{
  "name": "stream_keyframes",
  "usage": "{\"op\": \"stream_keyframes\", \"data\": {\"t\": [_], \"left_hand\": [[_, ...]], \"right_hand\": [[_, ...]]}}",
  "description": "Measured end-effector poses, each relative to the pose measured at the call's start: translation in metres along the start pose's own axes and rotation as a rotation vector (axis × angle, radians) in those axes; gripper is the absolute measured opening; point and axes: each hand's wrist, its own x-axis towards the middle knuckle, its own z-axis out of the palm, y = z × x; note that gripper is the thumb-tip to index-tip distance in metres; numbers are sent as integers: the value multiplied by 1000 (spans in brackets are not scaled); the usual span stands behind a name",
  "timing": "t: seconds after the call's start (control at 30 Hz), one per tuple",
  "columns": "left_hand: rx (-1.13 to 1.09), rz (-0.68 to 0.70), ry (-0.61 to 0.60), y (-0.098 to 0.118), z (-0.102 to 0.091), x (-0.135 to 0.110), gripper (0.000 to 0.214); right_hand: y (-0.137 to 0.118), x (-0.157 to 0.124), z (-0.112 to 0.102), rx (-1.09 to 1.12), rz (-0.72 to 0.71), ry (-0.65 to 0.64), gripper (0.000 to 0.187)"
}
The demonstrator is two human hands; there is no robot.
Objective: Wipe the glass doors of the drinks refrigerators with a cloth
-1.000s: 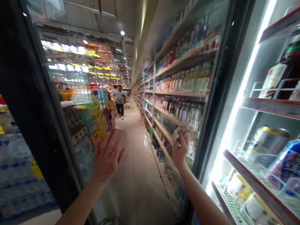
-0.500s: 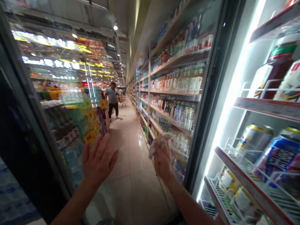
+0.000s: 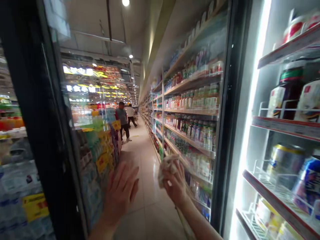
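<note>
A crumpled whitish cloth is bunched in my right hand, with the fingers wrapped round it. It lies against or just in front of the clear glass of a dark-framed cooler door; I cannot tell whether it touches. My left hand is raised to the left of it, fingers stretched out and empty, slightly blurred. Whether its palm rests on the glass is unclear. The black door frame rises at the left of both hands.
At the right, lit cooler shelves hold bottles and cans. Through the glass show a long row of drink shelves, a tiled aisle floor and two people farther off. Stacked bottled water stands at the left.
The view has turned, so the door frame and aisle appear farther right. My left hand has moved right, closer to the right hand, and both appear lower. The cloth stays held.
</note>
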Motion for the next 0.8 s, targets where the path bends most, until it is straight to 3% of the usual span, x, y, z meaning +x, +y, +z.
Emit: {"op": "stream_keyframes", "data": {"t": [0.1,0.17,0.27,0.3,0.33,0.47,0.53,0.6,0.7,0.8], "left_hand": [[-49,14,-2,-1,-2,-1,35],[-65,16,-1,0,-4,1,32],[-56,30,-39,-1,-8,3,31],[-41,48,-56,-2,-10,1,32],[-25,67,-77,-4,-12,-4,33],[5,59,-161,-11,-18,-40,44],[2,33,-185,-11,-20,-58,49],[-7,24,-188,-7,-24,-68,53],[-47,32,-169,-6,-45,-66,64],[-63,-135,-67,-26,-79,-57,74]], "right_hand": [[4,15,1,-83,266,150,32],[-6,14,2,-58,205,103,32],[-23,-9,0,12,-124,-130,27],[-24,-18,-3,9,-160,-164,26],[-22,-27,-7,-12,-130,-156,25],[-9,-52,-16,-126,227,27,22],[-18,-59,-13,-80,213,-27,23],[-31,-64,-7,7,95,-130,20],[-35,-67,-8,34,33,-162,18],[-12,-67,-21,-87,238,-64,18]]}}
